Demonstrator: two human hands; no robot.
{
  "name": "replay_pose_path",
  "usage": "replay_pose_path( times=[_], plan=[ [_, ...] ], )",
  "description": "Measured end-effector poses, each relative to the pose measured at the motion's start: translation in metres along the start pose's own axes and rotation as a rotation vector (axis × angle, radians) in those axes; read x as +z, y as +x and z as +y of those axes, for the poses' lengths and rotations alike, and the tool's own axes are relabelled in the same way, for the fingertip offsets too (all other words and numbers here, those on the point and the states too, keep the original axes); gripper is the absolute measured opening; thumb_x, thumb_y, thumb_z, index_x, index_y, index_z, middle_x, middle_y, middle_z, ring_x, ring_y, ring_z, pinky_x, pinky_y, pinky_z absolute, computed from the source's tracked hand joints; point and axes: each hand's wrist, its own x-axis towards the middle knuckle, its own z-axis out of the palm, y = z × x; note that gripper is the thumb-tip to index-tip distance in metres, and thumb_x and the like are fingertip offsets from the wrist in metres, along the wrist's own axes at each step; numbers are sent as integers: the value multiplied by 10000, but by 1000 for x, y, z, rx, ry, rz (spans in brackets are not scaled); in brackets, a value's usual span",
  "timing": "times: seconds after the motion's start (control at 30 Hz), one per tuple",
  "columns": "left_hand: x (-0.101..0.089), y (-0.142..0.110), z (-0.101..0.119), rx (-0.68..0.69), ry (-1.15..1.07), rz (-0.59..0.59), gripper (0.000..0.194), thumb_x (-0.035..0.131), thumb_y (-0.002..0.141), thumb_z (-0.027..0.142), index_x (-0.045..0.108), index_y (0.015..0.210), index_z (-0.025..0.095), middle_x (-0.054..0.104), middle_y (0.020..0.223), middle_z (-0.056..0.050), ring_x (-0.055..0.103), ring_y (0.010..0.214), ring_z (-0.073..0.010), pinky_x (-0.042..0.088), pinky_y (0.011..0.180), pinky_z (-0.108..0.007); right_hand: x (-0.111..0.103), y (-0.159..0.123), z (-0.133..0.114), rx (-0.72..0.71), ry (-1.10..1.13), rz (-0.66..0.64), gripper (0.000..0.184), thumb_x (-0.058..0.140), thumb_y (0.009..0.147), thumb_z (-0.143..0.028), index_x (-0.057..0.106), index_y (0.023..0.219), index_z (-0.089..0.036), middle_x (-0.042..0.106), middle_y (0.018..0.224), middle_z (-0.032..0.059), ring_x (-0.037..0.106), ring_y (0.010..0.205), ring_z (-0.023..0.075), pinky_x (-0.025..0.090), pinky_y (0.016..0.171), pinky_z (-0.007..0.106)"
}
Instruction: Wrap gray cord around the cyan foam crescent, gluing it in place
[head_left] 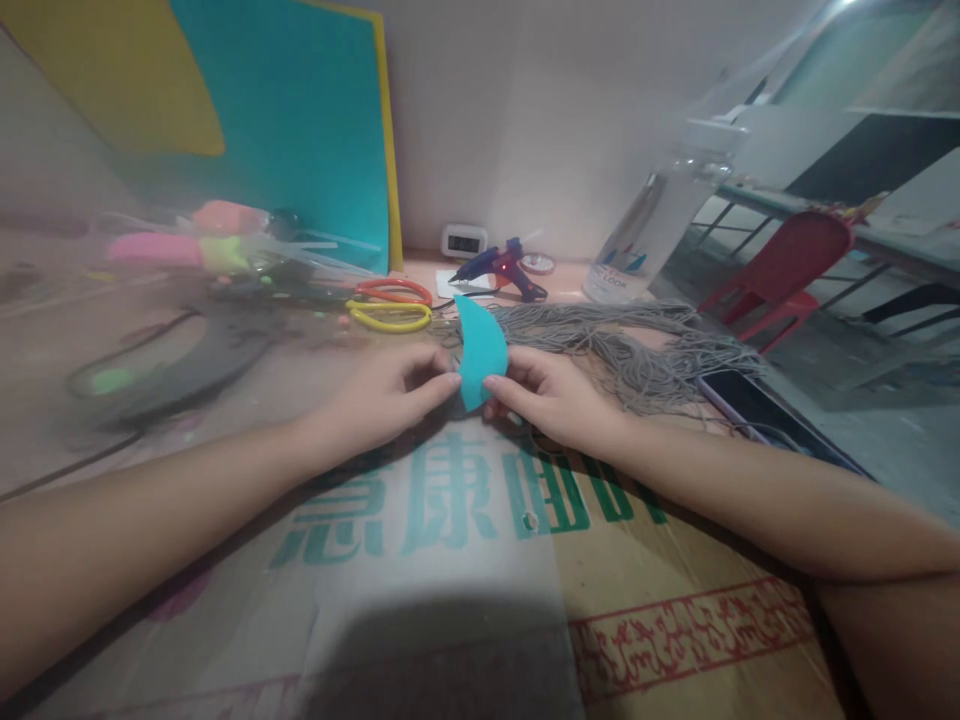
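Note:
A small curved piece of turquoise paper (482, 345), pointed at its top and bottom ends, is held upright above the cardboard. My left hand (409, 392) pinches its lower left edge between thumb and fingers. From the other side, my right hand (544, 392) grips the lower right edge, thumb in front and fingers behind. Both hands are closed, and their fingertips behind the paper are partly hidden. Just behind the hands lie scissors with orange and yellow handles (391, 318) and a bundle of grey cords (637, 345).
A blue glue gun (495, 268) with a red light lies by a small digital clock (463, 241). A clear bottle (645, 225) stands right of it, a phone (780, 415) at the right edge. Turquoise and yellow sheets (300, 120) lean on the wall. Printed cardboard (450, 600) covers the table.

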Motion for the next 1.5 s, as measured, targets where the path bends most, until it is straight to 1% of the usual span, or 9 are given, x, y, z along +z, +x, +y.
replay_pose_path(
  times=[0.2,0.3,0.47,0.73,1.0,1.23,1.33,1.4,1.5],
  plan=[
    [-1,0,-3,-6,-46,-31,316,477,901,436,578,736,187,573,608,20,505,554,-123,367,513,-231,1,0,-1,3,0,2,110,531,909,-275,567,879,-176,642,689,-14,613,622,101,491,601,226],
    [-1,0,-2,1,-70,-25,338,465,906,460,600,780,178,587,649,11,528,591,-131,397,541,-237,1,0,-2,10,-9,20,119,533,904,-284,563,875,-173,641,685,-11,602,609,101,483,594,229],
    [0,1,-3,30,23,23,256,565,853,421,620,810,175,640,739,-2,564,668,-142,432,599,-244,0,1,-3,24,-14,45,124,535,896,-288,559,874,-168,642,672,-3,588,599,106,471,583,234],
    [0,0,-3,35,52,9,216,554,853,376,618,784,181,647,707,0,560,640,-135,421,561,-230,0,1,-4,12,-17,18,116,532,894,-280,556,856,-173,640,675,-7,582,595,98,473,582,228],
    [-1,0,-2,23,40,11,254,529,871,392,611,748,185,616,649,13,540,603,-128,395,548,-228,1,1,0,22,7,12,109,538,898,-277,566,881,-173,644,689,-7,604,617,103,486,595,234],
    [-1,1,-1,23,41,7,259,524,876,385,608,746,177,621,680,1,544,635,-136,398,561,-232,0,1,-1,11,9,15,107,537,896,-267,565,863,-170,641,688,-6,597,616,102,483,596,233],
    [0,2,-4,50,36,3,250,518,884,394,626,832,174,650,766,-13,573,689,-147,434,605,-245,0,1,-1,20,11,15,126,529,902,-279,573,885,-162,641,693,-1,595,613,102,485,595,233],
    [1,2,-5,77,26,7,236,540,876,381,634,944,175,672,859,-28,599,752,-160,462,658,-260,0,2,-3,27,10,13,127,524,904,-277,571,882,-162,641,683,-2,595,606,101,486,594,231],
    [2,2,-6,112,19,27,389,584,855,340,574,1209,179,681,945,-43,619,818,-174,485,733,-287,-1,3,-5,43,17,3,122,519,903,-269,565,868,-162,651,667,1,603,603,104,494,602,236]
  ],
)
